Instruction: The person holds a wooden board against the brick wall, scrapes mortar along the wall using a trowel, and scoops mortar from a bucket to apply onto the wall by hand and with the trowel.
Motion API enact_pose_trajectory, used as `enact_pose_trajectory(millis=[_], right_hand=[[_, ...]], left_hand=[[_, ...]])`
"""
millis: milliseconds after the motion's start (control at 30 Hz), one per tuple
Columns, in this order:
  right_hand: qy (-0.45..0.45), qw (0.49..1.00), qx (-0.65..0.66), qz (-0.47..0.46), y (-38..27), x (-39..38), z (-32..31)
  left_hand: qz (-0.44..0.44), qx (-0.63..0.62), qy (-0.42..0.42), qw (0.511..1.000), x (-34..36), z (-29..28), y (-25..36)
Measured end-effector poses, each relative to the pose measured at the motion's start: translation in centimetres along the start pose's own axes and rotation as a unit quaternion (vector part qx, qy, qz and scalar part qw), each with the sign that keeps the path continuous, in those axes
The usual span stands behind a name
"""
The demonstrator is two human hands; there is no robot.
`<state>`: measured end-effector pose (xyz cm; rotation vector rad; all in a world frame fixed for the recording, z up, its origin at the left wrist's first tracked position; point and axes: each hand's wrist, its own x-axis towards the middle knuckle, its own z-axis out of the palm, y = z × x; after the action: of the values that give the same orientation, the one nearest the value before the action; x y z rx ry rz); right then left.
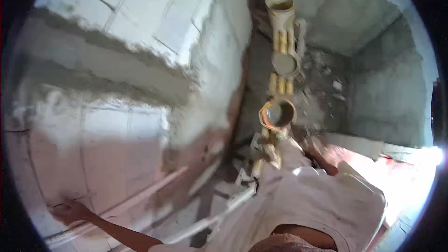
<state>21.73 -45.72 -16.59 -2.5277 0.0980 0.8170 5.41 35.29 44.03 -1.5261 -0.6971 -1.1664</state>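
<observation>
My left hand [72,211] reaches out to the far left, at the pale block wall [112,163]. Its fingers look spread against the blocks, though blur softens them. My right hand [311,145] is by my right side, close to a round container with an orange rim [292,113]. Its fingers are smeared and partly hidden, so I cannot tell whether it grips anything. Beyond that container stand a second one with a grey top [285,64] and a taller cream bucket [281,18]. Yellowish poles [281,85] run between the containers.
A rough grey mortar band [107,72] crosses the block wall. Plastered grey walls [389,88] enclose the far corner. Rubble [333,84] litters the dark floor. Long pale bars [219,212] lie slanted at lower left. A low ledge [361,145] runs at right beside bright light.
</observation>
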Motion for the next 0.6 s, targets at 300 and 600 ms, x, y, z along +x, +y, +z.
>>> enact_pose_trajectory(millis=[300,600], right_hand=[[-0.050,0.994,0.057,0.075,-0.8,3.2,0.1],[-0.083,0.991,0.107,0.010,-5.4,2.2,-4.1]], left_hand=[[-0.143,-0.390,-0.495,0.763,-27.1,-19.1,20.4],[-0.058,-0.399,-0.915,-0.028,-49.9,-40.0,34.6]])
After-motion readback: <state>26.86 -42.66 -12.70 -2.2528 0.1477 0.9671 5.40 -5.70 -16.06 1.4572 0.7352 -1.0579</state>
